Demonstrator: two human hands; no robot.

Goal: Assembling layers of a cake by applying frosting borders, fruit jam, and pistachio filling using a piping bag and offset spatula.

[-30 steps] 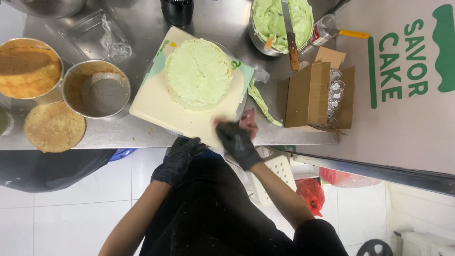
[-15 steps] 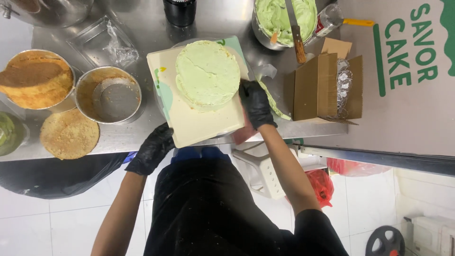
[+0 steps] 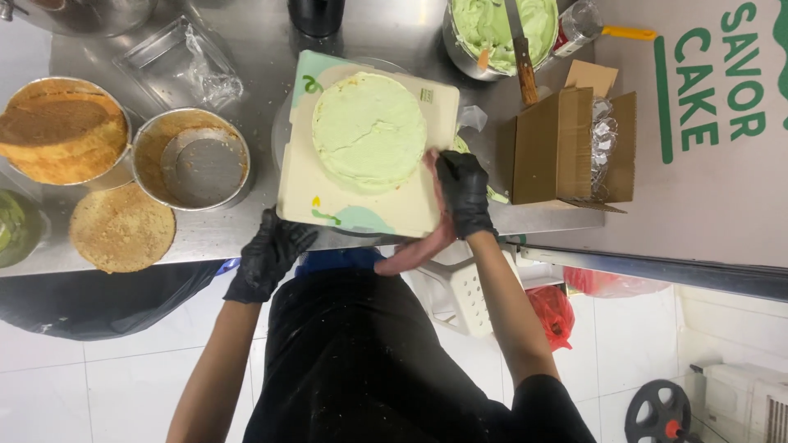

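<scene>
A round cake covered in pale green cream [image 3: 369, 131] sits on a cream-coloured square board [image 3: 328, 201] on the steel counter. My right hand [image 3: 464, 193], in a black glove, rests against the board's right edge, close to the cake's side. It grips a pink flat tool [image 3: 410, 253] that runs down past the counter's front edge. My left hand [image 3: 271, 253], also gloved in black, is at the counter's front edge just below the board's front-left corner, fingers spread and holding nothing.
Left of the board are an empty round tin [image 3: 193, 160], a tin with a sponge cake [image 3: 61, 131] and a loose sponge layer [image 3: 121, 228]. A bowl of green cream [image 3: 492, 25] with a knife [image 3: 521, 57] and an open cardboard box [image 3: 566, 148] stand to the right.
The board with the cake has turned and slid toward the counter's middle. My right hand moved from the board's front edge to its right side; my left hand rose toward the front-left corner.
</scene>
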